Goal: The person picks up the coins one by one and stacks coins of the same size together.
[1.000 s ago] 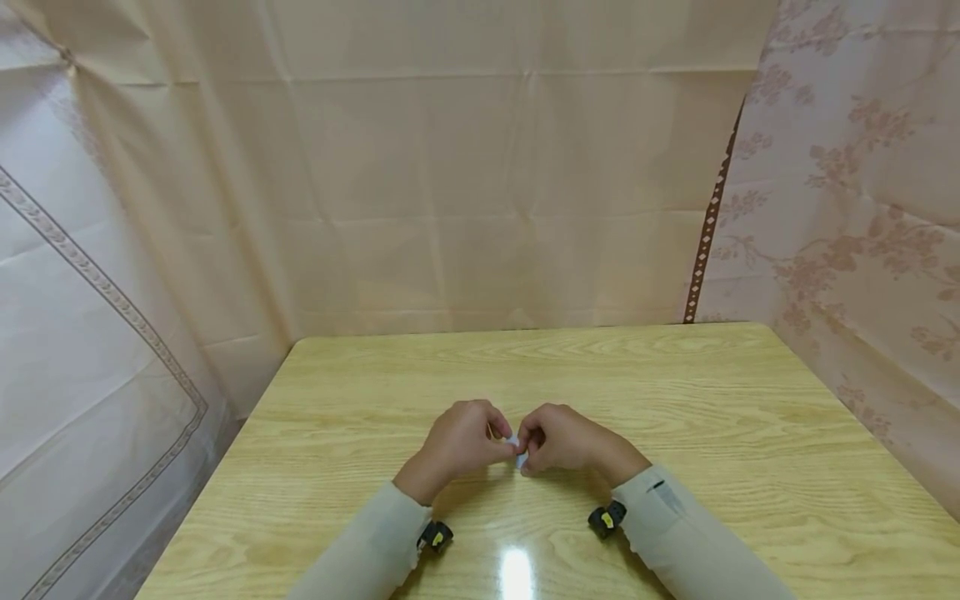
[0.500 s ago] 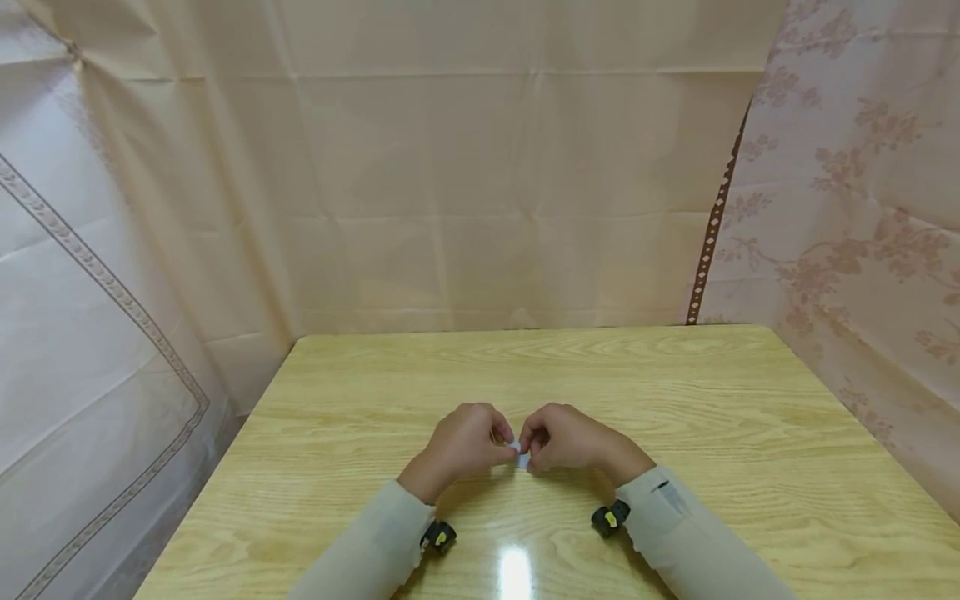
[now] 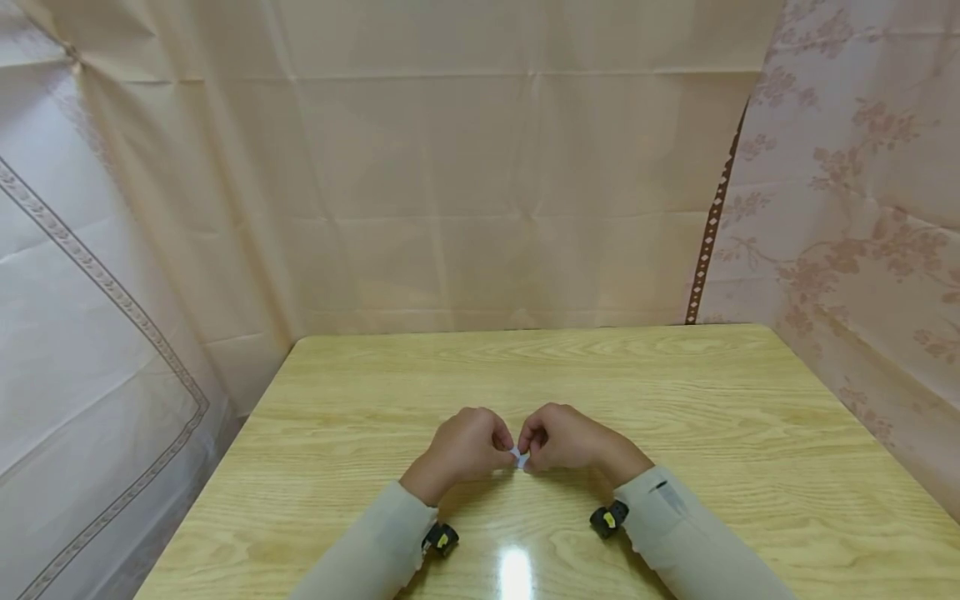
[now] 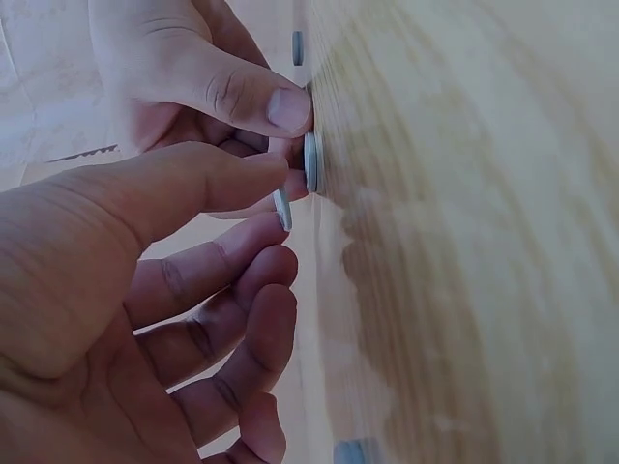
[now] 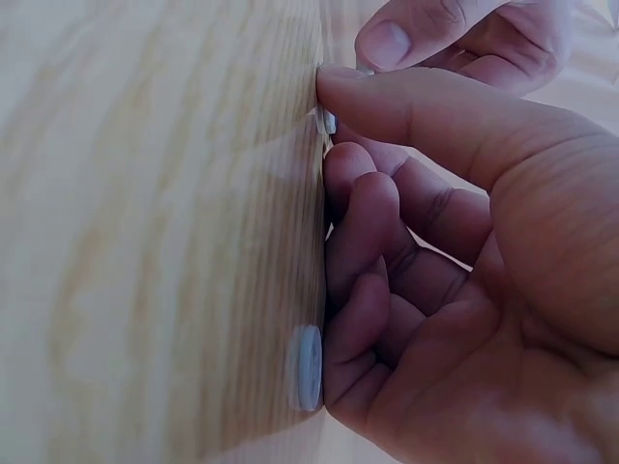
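Observation:
Between thumb and forefinger, my left hand [image 3: 465,446] pinches a thin, pale round disc [image 4: 282,208], tilted on edge in the left wrist view. Right beside it, the thumb and fingers of my right hand [image 3: 564,437] grip a second pale disc [image 4: 310,162] low against the tabletop. The two hands meet near the middle of the table, their fingertips almost touching. Under the right thumb, part of the gripped disc shows in the right wrist view, the rest hidden by fingers. Curled beneath, the other right fingers lie close to the wood.
Another pale disc [image 5: 309,367] lies flat on the wooden table [image 3: 360,375] by the right hand's little finger. The left wrist view shows a small dark disc [image 4: 297,48] beyond the hands and a bluish piece [image 4: 350,451] at its lower edge. Beige curtains [image 3: 480,167] hang behind.
My left hand has shifted slightly toward the body, bringing its disc lower beside the other one. The right hand has hardly moved and keeps its grip.

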A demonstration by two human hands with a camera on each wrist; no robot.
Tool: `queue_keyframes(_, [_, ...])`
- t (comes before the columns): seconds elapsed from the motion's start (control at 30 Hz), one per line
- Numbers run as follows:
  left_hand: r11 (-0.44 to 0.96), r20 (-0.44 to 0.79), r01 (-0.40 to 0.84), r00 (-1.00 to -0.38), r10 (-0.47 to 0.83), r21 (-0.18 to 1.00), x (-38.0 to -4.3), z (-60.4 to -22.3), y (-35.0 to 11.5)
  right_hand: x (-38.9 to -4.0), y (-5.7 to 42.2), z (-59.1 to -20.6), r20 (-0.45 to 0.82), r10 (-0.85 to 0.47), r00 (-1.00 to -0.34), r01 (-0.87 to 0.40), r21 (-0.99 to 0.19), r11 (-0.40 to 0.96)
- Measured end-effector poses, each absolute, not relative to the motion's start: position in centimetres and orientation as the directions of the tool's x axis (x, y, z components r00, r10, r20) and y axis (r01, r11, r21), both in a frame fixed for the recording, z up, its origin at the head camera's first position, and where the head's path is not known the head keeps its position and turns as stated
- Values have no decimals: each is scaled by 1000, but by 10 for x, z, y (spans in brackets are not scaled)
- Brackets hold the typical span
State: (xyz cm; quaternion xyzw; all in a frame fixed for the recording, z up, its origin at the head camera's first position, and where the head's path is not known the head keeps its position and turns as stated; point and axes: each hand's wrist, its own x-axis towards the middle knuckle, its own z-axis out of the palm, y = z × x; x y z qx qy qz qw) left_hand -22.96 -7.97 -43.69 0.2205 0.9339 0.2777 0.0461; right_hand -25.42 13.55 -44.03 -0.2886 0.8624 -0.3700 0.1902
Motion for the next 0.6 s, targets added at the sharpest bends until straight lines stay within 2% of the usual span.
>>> queue_keyframes(0.6, [733, 22, 397, -886, 464, 553, -228, -436, -77, -254, 135, -440, -117, -629, -769, -356, -739, 572])
